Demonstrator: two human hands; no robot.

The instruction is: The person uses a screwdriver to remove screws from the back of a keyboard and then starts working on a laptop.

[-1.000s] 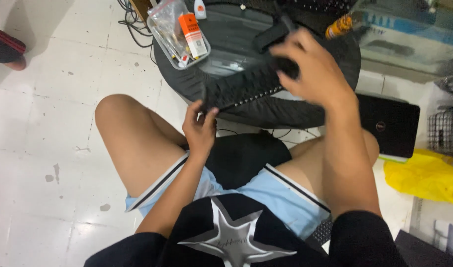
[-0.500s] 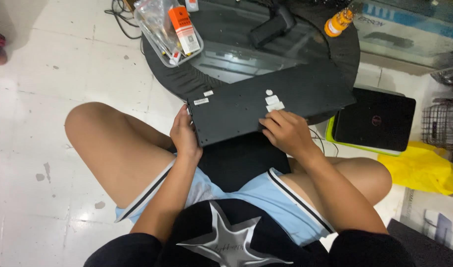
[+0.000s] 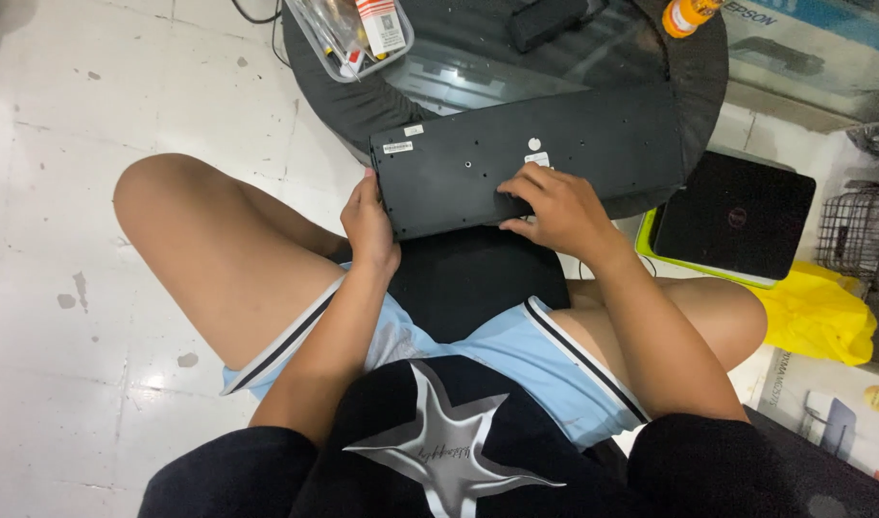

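Round glass-topped table (image 3: 689, 105), white tiled floor: black keyboard (image 3: 555, 158) lay underside up; left hand (image 3: 370, 223) gripped its left end, right hand (image 3: 555, 206) pressed fingers on its near edge.

The black keyboard (image 3: 555, 158) I'm holding lies face down, its flat underside up with small white stickers and screw holes, slanting across the round surface's near edge.

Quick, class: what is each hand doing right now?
Left hand: grips the left end of the black keyboard, which lies underside up.
Right hand: rests on the keyboard's underside, fingers curled.
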